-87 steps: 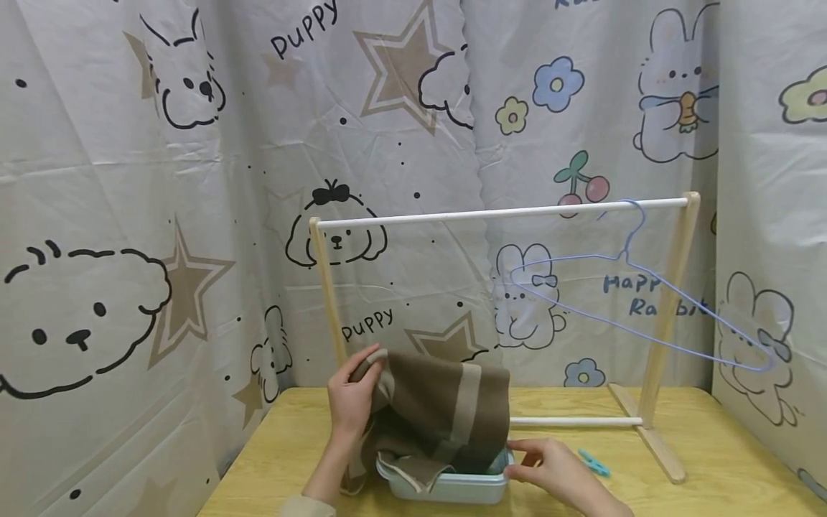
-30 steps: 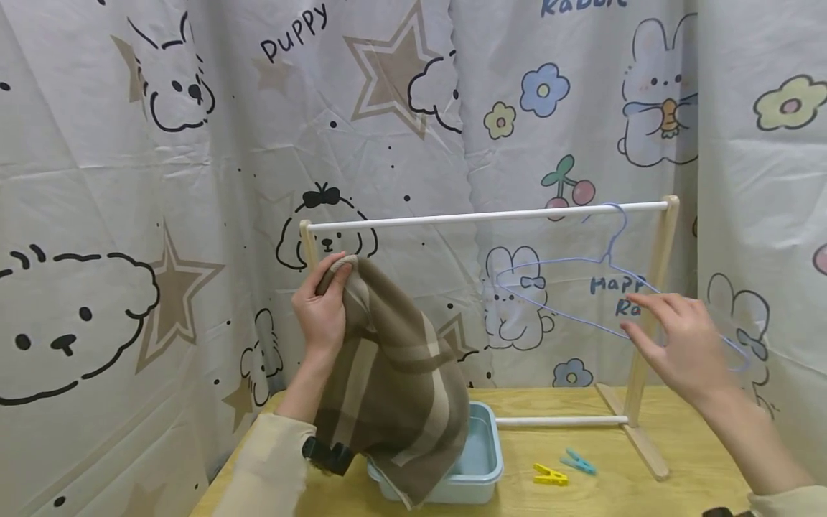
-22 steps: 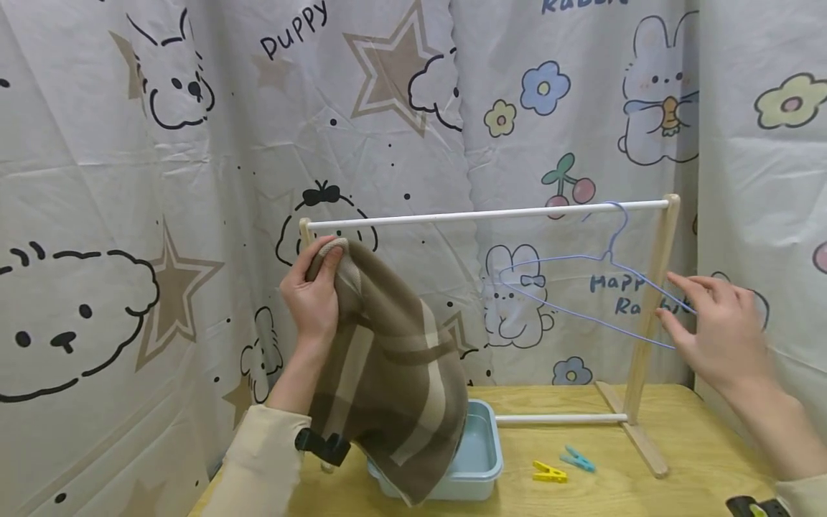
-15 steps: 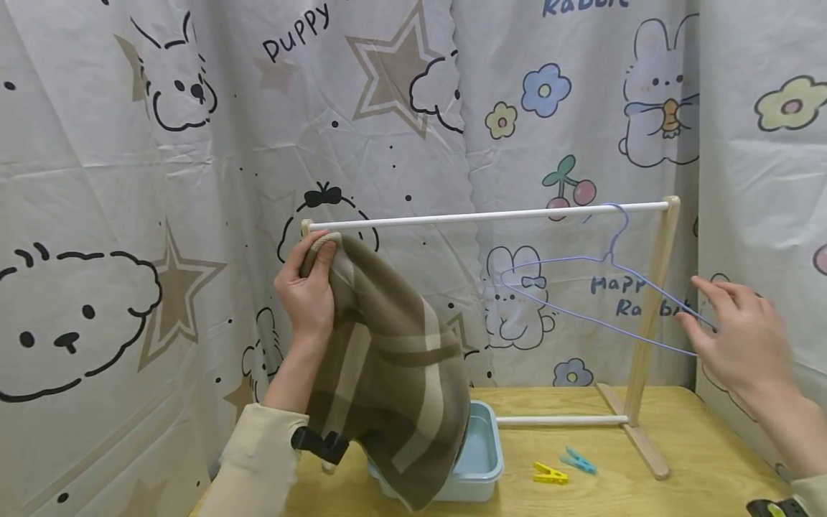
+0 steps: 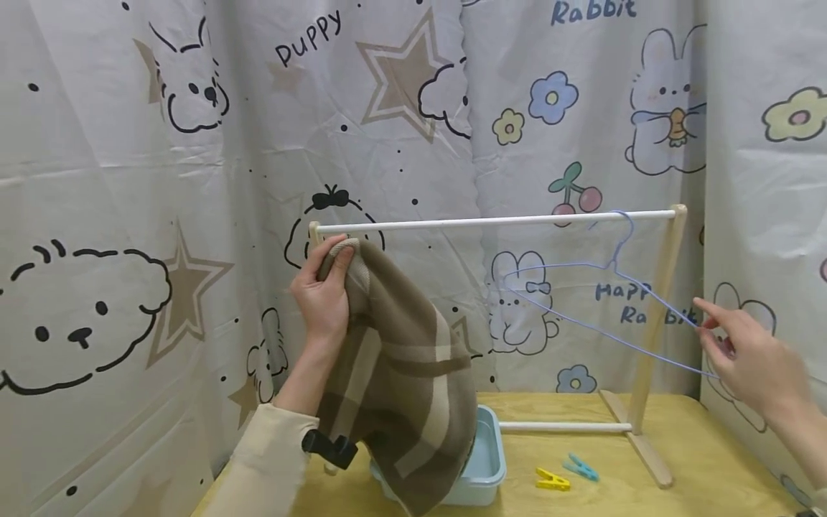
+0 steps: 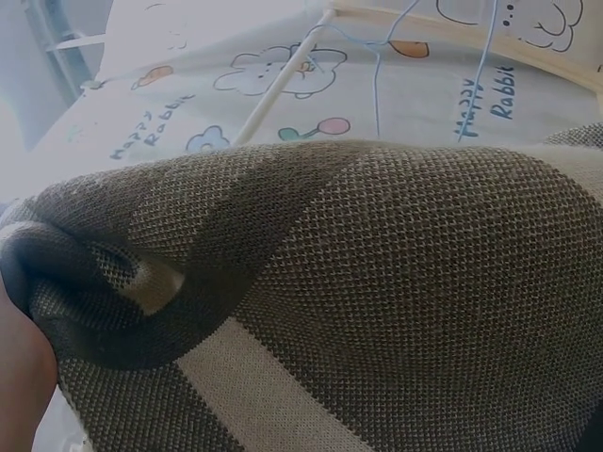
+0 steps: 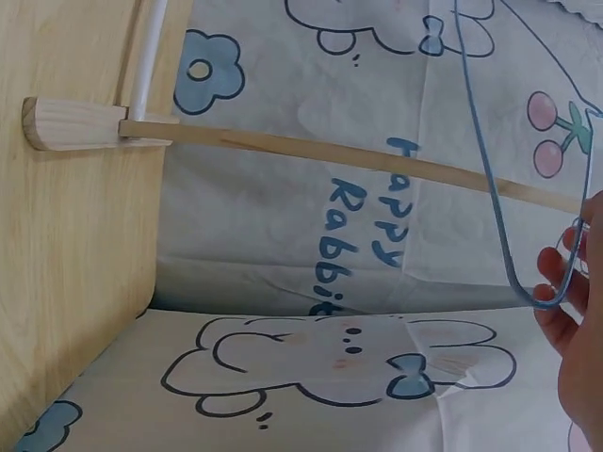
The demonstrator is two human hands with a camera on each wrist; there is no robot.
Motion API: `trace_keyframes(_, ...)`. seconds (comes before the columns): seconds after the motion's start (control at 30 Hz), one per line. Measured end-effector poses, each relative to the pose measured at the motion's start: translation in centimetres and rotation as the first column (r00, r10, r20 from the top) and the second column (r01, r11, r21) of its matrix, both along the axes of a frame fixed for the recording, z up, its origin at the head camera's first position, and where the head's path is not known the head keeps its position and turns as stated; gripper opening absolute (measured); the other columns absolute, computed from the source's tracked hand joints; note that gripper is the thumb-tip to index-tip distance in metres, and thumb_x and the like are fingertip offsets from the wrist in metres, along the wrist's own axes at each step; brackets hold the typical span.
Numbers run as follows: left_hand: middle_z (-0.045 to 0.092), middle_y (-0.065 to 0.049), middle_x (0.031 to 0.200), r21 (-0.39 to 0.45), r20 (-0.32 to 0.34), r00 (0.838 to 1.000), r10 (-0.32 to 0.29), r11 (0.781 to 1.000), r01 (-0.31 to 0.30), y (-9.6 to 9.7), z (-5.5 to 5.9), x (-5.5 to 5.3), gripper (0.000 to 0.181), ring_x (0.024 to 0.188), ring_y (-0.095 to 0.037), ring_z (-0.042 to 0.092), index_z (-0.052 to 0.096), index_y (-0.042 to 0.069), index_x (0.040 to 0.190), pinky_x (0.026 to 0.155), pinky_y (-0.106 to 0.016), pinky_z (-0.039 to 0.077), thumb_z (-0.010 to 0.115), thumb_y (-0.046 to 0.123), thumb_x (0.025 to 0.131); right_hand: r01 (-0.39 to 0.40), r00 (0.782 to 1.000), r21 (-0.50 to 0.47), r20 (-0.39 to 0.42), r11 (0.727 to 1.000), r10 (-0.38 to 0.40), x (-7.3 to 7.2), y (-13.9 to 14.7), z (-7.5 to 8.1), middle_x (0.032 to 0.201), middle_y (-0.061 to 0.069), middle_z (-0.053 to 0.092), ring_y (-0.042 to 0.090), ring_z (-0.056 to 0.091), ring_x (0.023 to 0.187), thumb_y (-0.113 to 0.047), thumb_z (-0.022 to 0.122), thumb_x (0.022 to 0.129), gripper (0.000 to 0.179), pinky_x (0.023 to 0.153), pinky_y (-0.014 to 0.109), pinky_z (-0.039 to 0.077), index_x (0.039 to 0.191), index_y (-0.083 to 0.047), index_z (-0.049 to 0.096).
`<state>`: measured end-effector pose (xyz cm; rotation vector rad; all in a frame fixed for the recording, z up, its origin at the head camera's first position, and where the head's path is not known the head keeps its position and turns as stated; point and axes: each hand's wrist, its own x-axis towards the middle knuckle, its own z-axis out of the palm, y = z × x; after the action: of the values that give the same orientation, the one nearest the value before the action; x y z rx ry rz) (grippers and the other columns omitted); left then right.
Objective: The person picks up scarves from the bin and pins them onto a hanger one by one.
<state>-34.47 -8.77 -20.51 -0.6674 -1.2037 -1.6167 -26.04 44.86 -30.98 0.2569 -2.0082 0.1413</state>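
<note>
My left hand [image 5: 321,294] grips the folded top edge of a brown-and-beige checked knit cloth [image 5: 413,366], which hangs down in front of a light blue basin [image 5: 487,488]. In the left wrist view the knit cloth [image 6: 405,282] fills most of the picture. At the right, my right hand [image 5: 759,352] pinches the right end of a blue wire hanger [image 5: 597,329]. The hanger's hook sits over the white rail [image 5: 478,223]. In the right wrist view the fingers of my right hand [image 7: 575,301] curl at the hanger's bent end [image 7: 509,268].
A wooden-ended rack [image 5: 655,323] stands on the yellow wood-grain table [image 5: 601,499]. A yellow clothespin [image 5: 553,480] and a blue clothespin [image 5: 581,467] lie right of the basin. Behind is a printed curtain [image 5: 420,172].
My left hand has raised the knit cloth from the basin, uncovering the basin's inside and the yellow clothespin. My right hand has left the basin's edge and now pinches the hanger's right end.
</note>
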Motion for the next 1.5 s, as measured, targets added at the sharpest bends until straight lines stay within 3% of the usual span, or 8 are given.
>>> trace_keyframes(0.1, 0.073, 0.013, 0.094, -0.034, -0.008, 1.000, -0.007, 0.999, 0.006, 0.4, -0.3, -0.1, 0.023, 0.088, -0.006, 0.067, 0.071, -0.006, 0.106, 0.083, -0.021, 0.054, 0.074, 0.006, 0.088, -0.035, 0.999, 0.044, -0.027, 0.998, 0.036, -0.1, 0.4, -0.7, 0.085, 0.009, 0.066, -0.012, 0.033, 0.054, -0.010, 0.062, 0.091, 0.036, 0.033, 0.012, 0.021, 0.127, -0.006, 0.064)
trace_keyframes(0.17, 0.073, 0.013, 0.095, -0.047, -0.012, 1.000, -0.003, 0.999, 0.002, 0.6, -0.5, 0.0, 0.022, 0.089, -0.006, 0.067, 0.071, -0.006, 0.106, 0.083, -0.021, 0.054, 0.073, 0.005, 0.088, -0.055, 0.997, 0.074, -0.054, 0.996, 0.059, -0.4, 0.6, -1.0, 0.082, 0.008, 0.065, -0.011, 0.032, 0.054, -0.025, 0.056, 0.099, 0.032, 0.034, 0.011, 0.021, 0.123, -0.006, 0.067)
trace_keyframes(0.33, 0.074, 0.012, 0.096, -0.050, -0.025, 1.000, 0.002, 0.999, -0.003, 0.6, -0.6, 0.1, 0.021, 0.090, -0.007, 0.068, 0.072, -0.005, 0.106, 0.085, -0.022, 0.054, 0.074, 0.005, 0.087, -0.066, 0.991, 0.144, -0.102, 0.987, 0.081, -0.9, 0.9, -1.4, 0.076, 0.002, 0.059, -0.008, 0.031, 0.054, -0.058, 0.031, 0.104, 0.065, 0.034, 0.013, 0.022, 0.115, -0.008, 0.071)
trace_keyframes(0.6, 0.074, 0.011, 0.095, -0.045, -0.031, 1.000, -0.007, 0.999, 0.006, 0.7, -0.3, 0.2, 0.021, 0.089, -0.007, 0.067, 0.073, -0.004, 0.106, 0.084, -0.022, 0.053, 0.074, 0.005, 0.087, -0.090, 0.982, 0.133, -0.152, 0.987, 0.110, -0.9, 0.9, -1.5, 0.073, 0.003, 0.054, -0.011, 0.027, 0.058, -0.048, 0.031, 0.106, 0.061, 0.036, 0.013, 0.023, 0.117, -0.004, 0.070)
trace_keyframes(0.97, 0.073, 0.012, 0.094, -0.017, 0.003, 0.999, -0.032, 0.999, 0.032, 1.4, 0.7, 1.4, 0.024, 0.089, -0.006, 0.065, 0.071, -0.005, 0.108, 0.085, -0.022, 0.052, 0.074, 0.008, 0.088, -0.197, 0.949, 0.037, -0.243, 0.980, 0.200, 0.1, -1.4, 1.0, 0.067, -0.001, 0.045, -0.016, 0.024, 0.069, -0.049, 0.041, 0.103, 0.060, 0.046, 0.013, 0.028, 0.116, 0.002, 0.070)
trace_keyframes(1.27, 0.072, 0.008, 0.096, 0.034, -0.001, 0.999, -0.048, 0.998, 0.048, 2.4, 1.6, 2.8, 0.020, 0.089, -0.009, 0.063, 0.075, 0.004, 0.106, 0.084, -0.024, 0.051, 0.074, 0.012, 0.089, -0.369, 0.870, 0.083, -0.319, 0.926, 0.376, 0.9, -6.4, 1.2, 0.061, -0.002, 0.045, -0.009, 0.029, 0.060, -0.038, 0.048, 0.102, 0.051, 0.046, 0.007, 0.026, 0.099, 0.006, 0.074)
trace_keyframes(1.4, 0.072, 0.008, 0.095, 0.076, 0.015, 0.996, -0.087, 0.993, 0.086, 2.9, 1.9, 3.3, 0.019, 0.090, -0.009, 0.063, 0.075, 0.004, 0.106, 0.083, -0.023, 0.051, 0.074, 0.012, 0.089, -0.477, 0.833, 0.095, -0.267, 0.874, 0.484, 1.2, -9.2, -0.1, 0.064, -0.006, 0.047, -0.009, 0.030, 0.059, -0.035, 0.050, 0.103, 0.048, 0.047, 0.003, 0.027, 0.101, 0.006, 0.074)
trace_keyframes(1.5, 0.072, 0.007, 0.096, 0.115, 0.020, 0.991, -0.130, 0.985, 0.127, 3.3, 2.1, 3.6, 0.018, 0.091, -0.009, 0.063, 0.076, 0.007, 0.106, 0.082, -0.023, 0.050, 0.074, 0.012, 0.089, -0.575, 0.783, 0.077, -0.235, 0.814, 0.576, 1.5, -11.4, -1.1, 0.067, -0.006, 0.047, -0.008, 0.032, 0.061, -0.030, 0.052, 0.103, 0.043, 0.051, 0.001, 0.028, 0.103, 0.007, 0.073)
